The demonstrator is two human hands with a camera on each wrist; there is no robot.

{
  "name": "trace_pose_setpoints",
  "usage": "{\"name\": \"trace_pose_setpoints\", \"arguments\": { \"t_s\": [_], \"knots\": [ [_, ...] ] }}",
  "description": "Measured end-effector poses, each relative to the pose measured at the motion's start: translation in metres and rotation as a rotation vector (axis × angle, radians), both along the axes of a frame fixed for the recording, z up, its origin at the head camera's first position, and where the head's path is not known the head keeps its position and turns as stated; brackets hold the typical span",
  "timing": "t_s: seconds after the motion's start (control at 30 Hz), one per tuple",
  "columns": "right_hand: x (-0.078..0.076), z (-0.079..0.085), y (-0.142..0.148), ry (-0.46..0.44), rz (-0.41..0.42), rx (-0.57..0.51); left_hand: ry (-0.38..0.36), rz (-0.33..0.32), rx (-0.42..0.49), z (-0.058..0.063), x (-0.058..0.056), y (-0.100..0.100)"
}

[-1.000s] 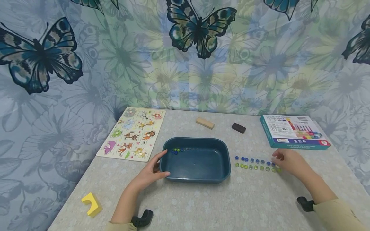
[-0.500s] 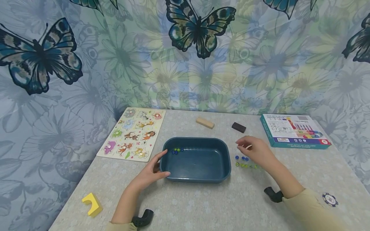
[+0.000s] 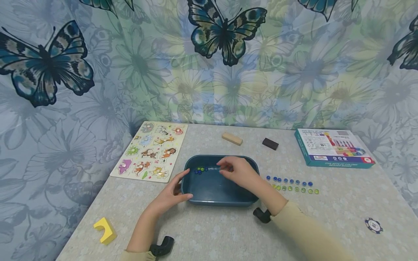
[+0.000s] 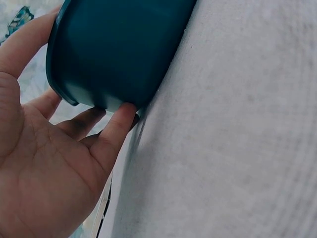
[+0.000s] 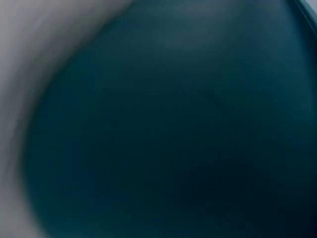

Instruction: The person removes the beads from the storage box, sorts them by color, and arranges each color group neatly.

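Observation:
My left hand holds the left end of a dark blue plastic tray. In the left wrist view its fingers and thumb spread around the tray's outer wall. Over the tray's inside hovers my right hand, fingers loosely bent, with nothing visible between them. Several small glassy beads, blue and green, lie in the tray's far left corner, left of the right fingertips. Right of the tray run a row of blue beads and a row of green beads. The right wrist view shows only blurred tray wall.
An animal peg puzzle board lies at the back left. Behind the tray are a wooden block and a black block. A game box sits back right, a poker chip front right, a yellow arch block front left.
My right hand has moved left from the far end of the bead rows to above the tray, uncovering the rows and the chip. The left hand has stayed on the tray.

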State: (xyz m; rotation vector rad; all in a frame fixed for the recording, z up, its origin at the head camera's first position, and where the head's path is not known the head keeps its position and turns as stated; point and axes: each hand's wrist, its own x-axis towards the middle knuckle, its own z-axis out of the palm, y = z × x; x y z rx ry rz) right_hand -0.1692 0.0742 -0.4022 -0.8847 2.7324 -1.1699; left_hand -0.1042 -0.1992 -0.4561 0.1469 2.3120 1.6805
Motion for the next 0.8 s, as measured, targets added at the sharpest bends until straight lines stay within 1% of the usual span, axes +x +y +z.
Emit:
{"name": "trace_pose_setpoints", "arguments": {
  "t_s": [0.13,0.27,0.37,0.5,0.7,0.8],
  "knots": [
    [0.002,-0.001,-0.027,-0.012,0.037,0.025,-0.005,-0.008,0.009,0.001,0.000,0.000],
    [0.003,-0.001,-0.048,-0.033,0.042,0.028,-0.006,-0.025,0.021,0.001,-0.001,0.000],
    [0.003,0.001,-0.061,-0.051,0.031,0.020,-0.009,-0.036,0.038,0.000,-0.002,-0.002],
    [0.001,0.001,-0.076,-0.061,0.006,0.041,-0.009,-0.040,0.047,0.001,-0.002,-0.003],
    [-0.003,-0.013,-0.088,-0.087,-0.059,0.119,-0.004,-0.041,0.048,0.001,-0.002,-0.003],
    [-0.003,-0.020,-0.089,-0.101,-0.081,0.134,-0.004,-0.049,0.053,0.001,-0.002,-0.003]
  ]
}}
